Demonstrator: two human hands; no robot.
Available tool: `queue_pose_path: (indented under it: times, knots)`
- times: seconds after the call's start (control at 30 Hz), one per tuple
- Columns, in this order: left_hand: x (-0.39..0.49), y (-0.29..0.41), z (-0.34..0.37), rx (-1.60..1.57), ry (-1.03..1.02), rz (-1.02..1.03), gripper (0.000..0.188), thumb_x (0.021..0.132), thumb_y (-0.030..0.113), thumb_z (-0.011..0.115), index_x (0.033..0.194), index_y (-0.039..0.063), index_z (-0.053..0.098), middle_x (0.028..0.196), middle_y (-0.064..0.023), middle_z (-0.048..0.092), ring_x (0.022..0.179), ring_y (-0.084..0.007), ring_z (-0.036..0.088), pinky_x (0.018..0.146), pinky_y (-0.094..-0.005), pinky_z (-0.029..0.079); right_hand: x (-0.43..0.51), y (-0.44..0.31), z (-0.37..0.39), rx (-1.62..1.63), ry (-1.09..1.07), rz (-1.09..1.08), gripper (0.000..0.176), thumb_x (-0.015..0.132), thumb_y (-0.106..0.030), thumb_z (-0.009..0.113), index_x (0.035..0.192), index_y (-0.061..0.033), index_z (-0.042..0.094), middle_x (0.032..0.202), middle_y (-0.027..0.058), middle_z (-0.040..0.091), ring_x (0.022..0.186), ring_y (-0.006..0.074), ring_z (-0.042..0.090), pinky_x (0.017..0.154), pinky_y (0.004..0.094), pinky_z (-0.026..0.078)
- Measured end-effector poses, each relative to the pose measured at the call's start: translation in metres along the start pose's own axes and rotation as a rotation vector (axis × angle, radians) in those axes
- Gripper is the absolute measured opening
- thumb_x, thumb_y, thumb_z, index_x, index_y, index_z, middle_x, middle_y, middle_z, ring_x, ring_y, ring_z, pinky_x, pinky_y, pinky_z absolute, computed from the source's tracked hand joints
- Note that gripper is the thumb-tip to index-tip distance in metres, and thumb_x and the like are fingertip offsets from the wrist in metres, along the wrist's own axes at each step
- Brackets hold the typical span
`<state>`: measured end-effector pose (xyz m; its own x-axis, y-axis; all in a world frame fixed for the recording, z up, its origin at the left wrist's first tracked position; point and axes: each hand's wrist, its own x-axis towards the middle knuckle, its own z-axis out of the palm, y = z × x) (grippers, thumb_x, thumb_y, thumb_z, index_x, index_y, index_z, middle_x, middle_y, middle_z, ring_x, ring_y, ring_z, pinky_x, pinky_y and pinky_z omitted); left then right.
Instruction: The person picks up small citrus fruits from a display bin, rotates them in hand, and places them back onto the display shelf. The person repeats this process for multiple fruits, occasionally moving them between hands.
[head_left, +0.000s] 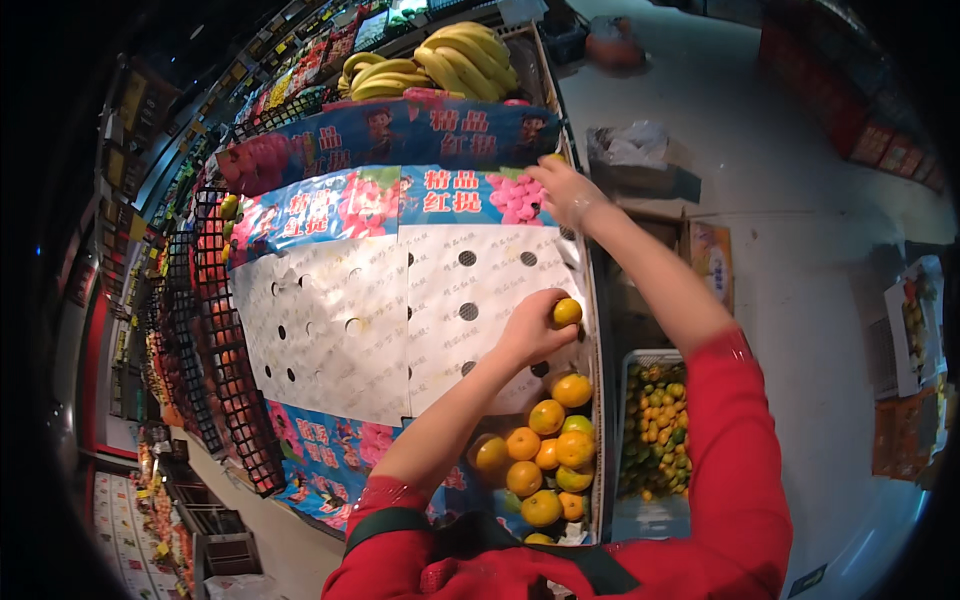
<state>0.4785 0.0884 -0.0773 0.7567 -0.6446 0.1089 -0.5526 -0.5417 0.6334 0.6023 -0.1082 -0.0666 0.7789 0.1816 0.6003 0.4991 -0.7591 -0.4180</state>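
Observation:
My left hand (532, 330) is closed around an orange mandarin (567, 311) over the right side of the display stand. Farther off, my right hand (562, 195) is at the stand's far right corner, with its fingers around another mandarin (555, 157) that is mostly hidden. White perforated liner sheets (442, 285) cover the middle of the stand. Printed blue flaps with grape pictures (450, 191) edge them. Close to my body, several mandarins (547, 450), orange to greenish, lie piled in the near right corner.
Bananas (465, 60) lie beyond the blue divider (472, 135). A white crate of small citrus (652, 427) stands at the right. Beyond it, a carton with plastic bags (637, 146) sits on the floor. Black mesh fencing (225, 322) runs along the left edge.

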Motion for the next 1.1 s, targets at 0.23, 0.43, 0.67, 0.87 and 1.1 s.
queue_pose_path:
  times: [0.23, 0.43, 0.67, 0.87, 1.1]
  knots:
    - [-0.187, 0.039, -0.111, -0.302, 0.125, -0.569, 0.034, 0.078, 0.014, 0.072, 0.108, 0.002, 0.06, 0.097, -0.0109, 0.064, 0.09, -0.0171, 0.063, 0.079, -0.031, 0.051, 0.069, 0.028, 0.061, -0.917, -0.551, 0.29, 0.041, 0.078, -0.021, 0.069, 0.118, -0.015, 0.065, 0.127, 0.011, 0.054, 0.118, 0.0284, 0.052, 0.09, 0.0426, 0.041]
    - [-0.265, 0.055, -0.089, -0.842, 0.135, -0.89, 0.028, 0.087, 0.015, 0.066, 0.112, 0.005, 0.058, 0.108, -0.0053, 0.057, 0.091, -0.0131, 0.059, 0.072, -0.0245, 0.051, 0.002, -0.066, -0.002, -0.147, -0.684, 0.342, 0.064, 0.072, -0.063, 0.066, 0.096, -0.0034, 0.068, 0.094, 0.0195, 0.068, 0.085, 0.0284, 0.068, 0.071, 0.0374, 0.053]
    - [-0.22, 0.073, -0.039, -1.192, 0.049, -0.787, 0.036, 0.098, 0.025, 0.048, 0.131, 0.014, 0.039, 0.123, -0.0108, 0.05, 0.11, -0.0256, 0.057, 0.083, -0.0488, 0.056, -0.136, -0.209, -0.04, 0.085, -0.934, 0.506, 0.077, 0.078, -0.063, 0.053, 0.12, 0.0014, 0.059, 0.115, 0.0334, 0.056, 0.103, 0.0452, 0.059, 0.091, 0.0416, 0.049]
    - [-0.208, 0.083, -0.009, -1.2, 0.19, -0.781, 0.039, 0.096, 0.034, 0.051, 0.129, 0.018, 0.041, 0.117, -0.0052, 0.049, 0.101, -0.0188, 0.056, 0.071, -0.0403, 0.057, -0.173, -0.24, -0.023, 0.261, -0.594, 0.769, 0.073, 0.074, -0.072, 0.055, 0.116, -0.0132, 0.068, 0.124, 0.0285, 0.05, 0.12, 0.0413, 0.046, 0.103, 0.0445, 0.037]
    - [-0.204, 0.052, -0.002, -1.477, 0.369, -0.683, 0.048, 0.095, 0.042, 0.05, 0.132, 0.012, 0.048, 0.124, -0.0096, 0.059, 0.112, -0.0277, 0.059, 0.095, -0.0407, 0.05, -0.168, -0.286, 0.003, 0.504, -0.196, 0.869, 0.073, 0.061, -0.069, 0.069, 0.101, -0.0077, 0.072, 0.123, 0.0231, 0.049, 0.115, 0.0426, 0.043, 0.103, 0.0462, 0.037]
